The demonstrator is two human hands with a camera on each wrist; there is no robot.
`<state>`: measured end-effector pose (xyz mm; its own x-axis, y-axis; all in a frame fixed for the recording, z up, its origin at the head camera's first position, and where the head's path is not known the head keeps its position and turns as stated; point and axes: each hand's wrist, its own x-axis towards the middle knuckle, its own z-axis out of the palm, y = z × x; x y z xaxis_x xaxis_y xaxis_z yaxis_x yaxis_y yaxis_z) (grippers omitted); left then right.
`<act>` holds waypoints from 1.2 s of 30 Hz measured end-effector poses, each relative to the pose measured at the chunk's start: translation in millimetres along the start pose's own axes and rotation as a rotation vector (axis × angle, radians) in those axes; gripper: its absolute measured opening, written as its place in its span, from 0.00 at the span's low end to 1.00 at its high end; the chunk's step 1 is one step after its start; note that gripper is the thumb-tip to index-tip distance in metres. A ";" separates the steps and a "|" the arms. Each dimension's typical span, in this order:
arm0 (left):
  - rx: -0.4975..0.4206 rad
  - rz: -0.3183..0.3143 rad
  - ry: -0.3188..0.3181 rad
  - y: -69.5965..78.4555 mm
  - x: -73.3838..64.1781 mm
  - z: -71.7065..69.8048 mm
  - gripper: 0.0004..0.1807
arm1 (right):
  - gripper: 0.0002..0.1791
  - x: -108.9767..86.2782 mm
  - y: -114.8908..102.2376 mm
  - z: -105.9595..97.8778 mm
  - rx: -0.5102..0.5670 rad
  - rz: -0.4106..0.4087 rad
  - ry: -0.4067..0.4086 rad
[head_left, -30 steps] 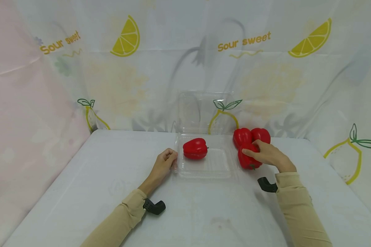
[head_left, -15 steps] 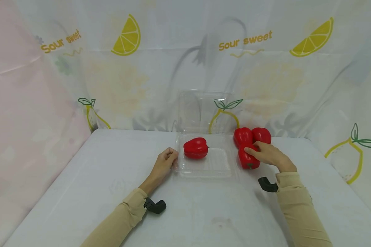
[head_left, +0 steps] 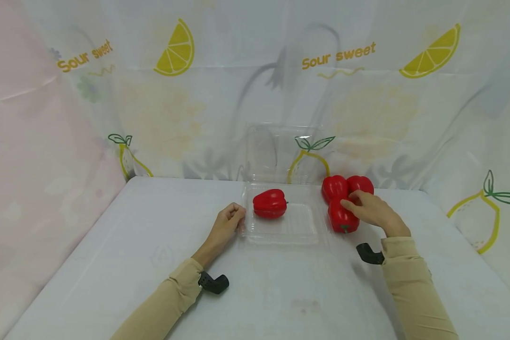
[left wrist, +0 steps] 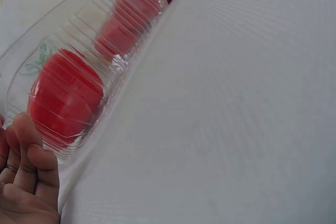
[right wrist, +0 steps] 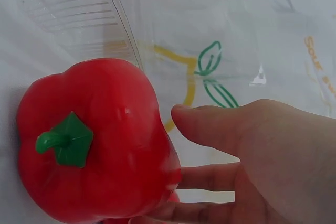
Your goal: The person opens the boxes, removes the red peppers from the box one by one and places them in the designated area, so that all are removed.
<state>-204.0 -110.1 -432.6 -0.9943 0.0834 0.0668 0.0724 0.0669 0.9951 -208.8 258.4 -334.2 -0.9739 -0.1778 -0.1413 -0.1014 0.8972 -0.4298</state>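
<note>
A clear plastic clamshell container (head_left: 282, 234) lies with its lid (head_left: 261, 153) raised at the back. One red bell pepper (head_left: 269, 204) lies on its side in the container's left half. My left hand (head_left: 227, 224) pinches the container's left edge with curled fingers. To the right of the container, my right hand (head_left: 374, 210) is at a red bell pepper (head_left: 342, 217) whose green stem (right wrist: 68, 140) faces the front. In the right wrist view the thumb stands apart from this pepper, while fingers reach behind its side; their contact is partly hidden.
Two more red bell peppers, a left one (head_left: 334, 188) and a right one (head_left: 360, 183), stand just behind the pepper at my right hand. A white cloth covers the table (head_left: 280, 293). A printed curtain (head_left: 221, 94) hangs behind it.
My right hand has drawn slightly right, its thumb sliding back off the front pepper. That pepper has turned a little, its stem now nearer the middle. My left hand keeps its place.
</note>
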 end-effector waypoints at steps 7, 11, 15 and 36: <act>0.006 0.003 -0.011 0.5 0.1 0.2 0.11 | 0.29 1.2 -5.6 1.4 -0.006 -0.035 0.138; 0.006 0.010 -0.007 -1.2 1.0 0.2 0.11 | 0.25 1.9 -13.7 4.2 -0.014 -0.055 0.226; -0.008 0.003 0.000 -2.1 1.6 -1.3 0.11 | 0.24 3.9 -26.4 10.7 -0.017 -0.080 0.309; -0.036 -0.018 -0.043 17.4 -7.7 -0.7 0.11 | 0.16 14.9 -64.2 51.3 -0.030 -0.247 0.440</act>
<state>-195.1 -110.4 -415.7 -0.9911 0.1247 0.0464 0.0509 0.0333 0.9981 -206.4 177.4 -354.4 -0.9128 -0.2047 0.3535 -0.3390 0.8624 -0.3759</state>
